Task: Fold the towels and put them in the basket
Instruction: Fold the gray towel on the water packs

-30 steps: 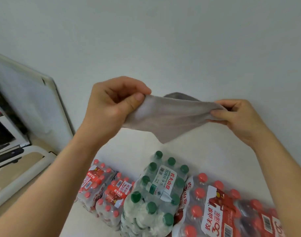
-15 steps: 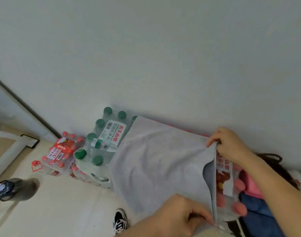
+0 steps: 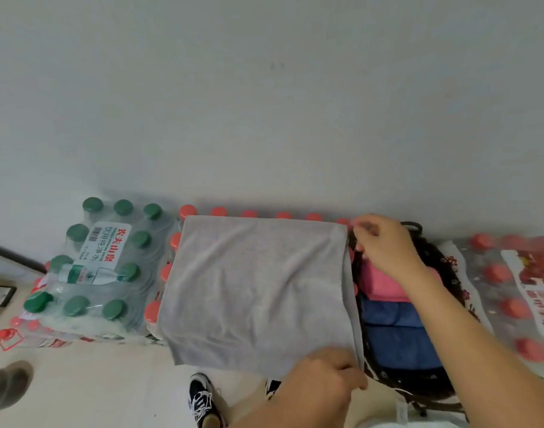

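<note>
A grey towel (image 3: 258, 291) lies spread flat over a pack of red-capped bottles (image 3: 171, 242). My left hand (image 3: 323, 384) pinches its near right corner. My right hand (image 3: 384, 248) holds its far right corner by the wall. Just right of the towel stands a dark woven basket (image 3: 443, 264). It holds a folded pink towel (image 3: 381, 285) and folded blue towels (image 3: 397, 335); my right forearm crosses over it.
A pack of green-capped bottles (image 3: 104, 267) stands left of the towel. More red-capped bottle packs (image 3: 511, 291) sit right of the basket. A plain wall runs behind. A black-and-white shoe (image 3: 202, 400) is on the pale floor below, and a dark object (image 3: 5, 387) sits at lower left.
The towel was held up stretched between both hands; it has come down and now lies flat on the red-capped bottles. The view has tilted down toward the floor.
</note>
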`<state>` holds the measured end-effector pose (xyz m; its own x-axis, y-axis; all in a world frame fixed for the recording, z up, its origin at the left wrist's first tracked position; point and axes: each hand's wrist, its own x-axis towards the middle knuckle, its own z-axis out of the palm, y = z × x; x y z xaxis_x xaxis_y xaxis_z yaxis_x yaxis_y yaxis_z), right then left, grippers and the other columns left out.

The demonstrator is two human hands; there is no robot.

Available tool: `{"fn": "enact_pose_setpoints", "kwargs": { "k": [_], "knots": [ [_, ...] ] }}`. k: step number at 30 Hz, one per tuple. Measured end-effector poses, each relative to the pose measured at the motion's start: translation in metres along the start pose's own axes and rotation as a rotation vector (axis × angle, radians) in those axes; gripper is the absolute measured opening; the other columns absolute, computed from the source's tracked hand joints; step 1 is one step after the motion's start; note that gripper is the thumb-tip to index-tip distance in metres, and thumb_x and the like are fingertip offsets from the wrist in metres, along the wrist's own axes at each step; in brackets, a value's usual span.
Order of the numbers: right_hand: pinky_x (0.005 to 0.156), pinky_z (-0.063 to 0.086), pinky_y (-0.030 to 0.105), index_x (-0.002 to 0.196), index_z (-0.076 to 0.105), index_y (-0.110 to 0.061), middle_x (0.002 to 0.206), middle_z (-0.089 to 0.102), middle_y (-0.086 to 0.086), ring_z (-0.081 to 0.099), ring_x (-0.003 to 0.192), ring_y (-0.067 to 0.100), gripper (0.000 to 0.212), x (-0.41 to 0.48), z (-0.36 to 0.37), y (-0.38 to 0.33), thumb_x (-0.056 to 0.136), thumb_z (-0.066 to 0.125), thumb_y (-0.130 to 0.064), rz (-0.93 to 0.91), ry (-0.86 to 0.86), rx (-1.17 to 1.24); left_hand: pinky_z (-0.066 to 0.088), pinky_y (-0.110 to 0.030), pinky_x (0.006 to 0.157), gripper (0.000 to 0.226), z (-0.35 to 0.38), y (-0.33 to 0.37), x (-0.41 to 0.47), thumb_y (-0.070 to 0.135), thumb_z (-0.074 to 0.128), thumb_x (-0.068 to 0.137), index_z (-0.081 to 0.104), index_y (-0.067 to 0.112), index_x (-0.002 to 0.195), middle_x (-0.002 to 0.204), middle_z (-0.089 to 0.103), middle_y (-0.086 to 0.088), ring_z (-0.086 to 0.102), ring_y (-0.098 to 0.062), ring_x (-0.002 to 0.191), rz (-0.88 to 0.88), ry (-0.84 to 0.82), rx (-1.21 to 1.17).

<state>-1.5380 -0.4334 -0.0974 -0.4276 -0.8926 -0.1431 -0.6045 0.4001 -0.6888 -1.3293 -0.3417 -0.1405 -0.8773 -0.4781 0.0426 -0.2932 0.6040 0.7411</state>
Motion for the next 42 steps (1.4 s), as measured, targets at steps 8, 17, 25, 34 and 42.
{"fn": "enact_pose_setpoints", "kwargs": {
  "k": [8, 17, 25, 34, 42],
  "knots": [
    [0.079, 0.057, 0.044, 0.118, 0.058, -0.028, 0.098, 0.067, -0.002, 0.065, 0.087, 0.016, 0.040, -0.051, 0.022, 0.009, 0.082, 0.067, -0.042, 0.133, -0.238, 0.068, 0.053, -0.023, 0.065, 0.035, 0.007, -0.002, 0.006, 0.011, 0.043, 0.074, 0.072, 0.021, 0.090, 0.093, 0.066, 0.003, 0.064, -0.017, 0.081, -0.061, -0.003, -0.028],
    [0.063, 0.053, 0.030, 0.115, 0.057, -0.020, 0.087, 0.065, 0.005, 0.065, 0.080, 0.020, 0.046, -0.037, 0.035, -0.003, 0.077, 0.060, 0.007, 0.228, -0.085, 0.494, 0.053, -0.030, 0.075, 0.044, 0.004, 0.004, 0.012, 0.017, 0.031, 0.080, 0.071, 0.016, 0.098, 0.098, 0.068, 0.000, 0.062, -0.019, 0.088, -0.075, -0.014, 0.016],
    [0.089, 0.053, 0.026, 0.115, 0.064, -0.017, 0.116, 0.067, -0.002, 0.064, 0.102, 0.007, 0.046, -0.025, 0.032, 0.000, 0.080, 0.050, 0.008, 0.171, 0.020, 0.561, 0.051, -0.026, 0.068, 0.039, 0.012, 0.008, 0.008, 0.012, 0.036, 0.081, 0.071, 0.016, 0.097, 0.098, 0.061, -0.001, 0.059, -0.020, 0.082, -0.047, -0.030, 0.028],
    [0.070, 0.047, 0.020, 0.100, 0.062, -0.017, 0.092, 0.067, -0.004, 0.063, 0.085, 0.009, 0.020, -0.015, 0.037, 0.009, 0.081, 0.064, -0.012, 0.203, 0.130, 0.511, 0.049, -0.033, 0.083, 0.047, 0.013, 0.005, 0.012, -0.004, 0.057, 0.075, 0.065, 0.017, 0.117, 0.112, 0.050, -0.007, 0.050, -0.023, 0.102, 0.018, -0.227, 0.063],
    [0.068, 0.050, 0.036, 0.073, 0.067, -0.008, 0.071, 0.068, 0.003, 0.063, 0.072, 0.018, 0.015, 0.013, 0.042, 0.009, 0.080, 0.063, -0.020, 0.252, 0.139, 0.317, 0.048, -0.023, 0.076, 0.026, -0.095, -0.049, 0.019, 0.016, 0.050, 0.081, 0.072, 0.020, 0.095, 0.093, 0.064, 0.006, 0.057, -0.003, 0.079, -0.211, 0.354, 0.036]
  ]
}}
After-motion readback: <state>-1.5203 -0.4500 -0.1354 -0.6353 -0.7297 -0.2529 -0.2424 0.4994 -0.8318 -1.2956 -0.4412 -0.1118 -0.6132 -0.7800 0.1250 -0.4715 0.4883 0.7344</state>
